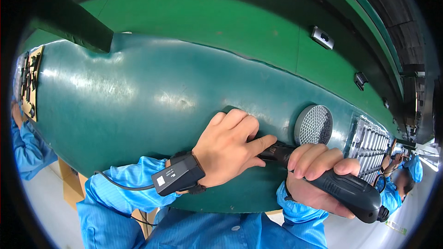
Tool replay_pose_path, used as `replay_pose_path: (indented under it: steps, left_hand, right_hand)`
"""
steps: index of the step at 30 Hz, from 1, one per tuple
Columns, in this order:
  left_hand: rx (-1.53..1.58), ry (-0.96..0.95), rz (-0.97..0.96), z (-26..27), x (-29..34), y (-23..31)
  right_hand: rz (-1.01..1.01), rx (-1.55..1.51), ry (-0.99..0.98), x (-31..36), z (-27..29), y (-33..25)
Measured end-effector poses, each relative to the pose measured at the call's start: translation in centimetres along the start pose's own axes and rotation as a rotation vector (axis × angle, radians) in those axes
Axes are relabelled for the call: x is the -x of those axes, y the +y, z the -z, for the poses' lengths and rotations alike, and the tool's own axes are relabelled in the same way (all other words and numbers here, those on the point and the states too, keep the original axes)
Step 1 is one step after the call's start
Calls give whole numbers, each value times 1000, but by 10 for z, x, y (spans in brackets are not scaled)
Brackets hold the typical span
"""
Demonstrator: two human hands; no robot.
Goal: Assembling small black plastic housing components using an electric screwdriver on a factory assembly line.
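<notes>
Low in the right half of the frame, a black handheld power tool [344, 189] is gripped by the right hand [314, 175], its fingers curled tightly together around the ribbed body. The tool's thick butt end points to the lower right corner; its narrow front end [277, 152] runs left, toward the frame centre. That front end is steadied by the left hand [228, 150]: the thumb is laid along the tip and the other fingers are bent close together, knuckles up, resting on the green belt [138, 97]. What lies under the left palm is hidden and cannot be told.

A black box-shaped device [177, 177] is strapped at the left wrist, with a cable trailing left. Both forearms are covered by blue sleeves [115, 193].

Just above the right hand, a round grey disc [314, 125] with a densely studded face is seen on the belt. Further right, a tray [369, 145] of pale ribbed rows is noted. Beyond the belt, in the upper half, a lighter green panel [221, 23] carries small grey fittings [322, 37].

At the far right edge another person's hands [392, 161] and blue sleeve are seen; a further blue sleeve [25, 147] shows at the left edge, below a brown board [28, 83] of dark parts.
</notes>
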State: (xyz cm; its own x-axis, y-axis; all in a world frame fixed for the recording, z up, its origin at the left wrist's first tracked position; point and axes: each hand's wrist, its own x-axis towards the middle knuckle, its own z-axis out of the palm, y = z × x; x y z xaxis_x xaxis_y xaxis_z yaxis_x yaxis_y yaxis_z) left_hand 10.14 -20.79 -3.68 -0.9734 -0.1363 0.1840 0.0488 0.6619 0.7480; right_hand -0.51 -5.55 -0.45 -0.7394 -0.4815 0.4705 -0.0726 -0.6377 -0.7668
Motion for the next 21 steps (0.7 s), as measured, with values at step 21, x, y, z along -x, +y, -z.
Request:
replay_pose_path:
  steps: [21]
  left_hand:
    - [10, -9, 20, 6, 6, -4]
  right_hand:
    - [12, 175, -222, 3, -17, 10]
